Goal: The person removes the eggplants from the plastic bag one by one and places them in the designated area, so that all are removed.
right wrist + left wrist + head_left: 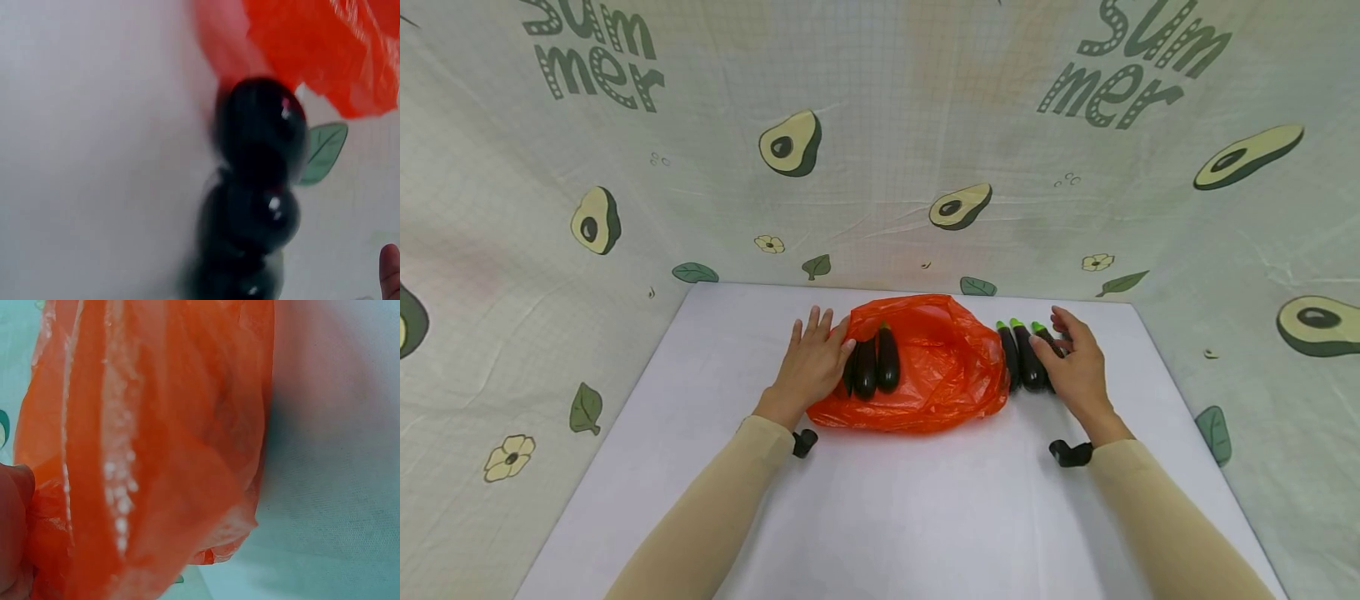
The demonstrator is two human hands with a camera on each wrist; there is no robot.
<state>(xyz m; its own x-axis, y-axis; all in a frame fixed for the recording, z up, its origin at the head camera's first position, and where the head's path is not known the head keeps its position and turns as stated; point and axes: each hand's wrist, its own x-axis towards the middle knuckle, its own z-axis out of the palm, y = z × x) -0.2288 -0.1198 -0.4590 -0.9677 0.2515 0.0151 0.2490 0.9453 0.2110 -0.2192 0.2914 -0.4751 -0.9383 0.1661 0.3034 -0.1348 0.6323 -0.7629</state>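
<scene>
A red plastic bag (936, 408) lies spread on the table, with several dark eggplants (888, 358) on its left part. My left hand (811, 362) rests at the bag's left edge, fingers extended, thumb by the eggplants. Right of the bag, a row of eggplants (1028, 358) with green stem ends lies side by side. Over the rightmost of these is my right hand (1078, 367), fingers bent loosely; whether it touches them cannot be told. The left wrist view shows the bag (125, 456) close up; in the right wrist view the eggplants' rounded ends (262, 125) line up beside the bag.
The white table (910, 517) carries the bag and eggplants. Behind it and at both sides hangs pale cloth (865, 200) printed with avocados, leaves and lettering. A small black device (1071, 453) is at the right wrist, another (805, 443) at the left.
</scene>
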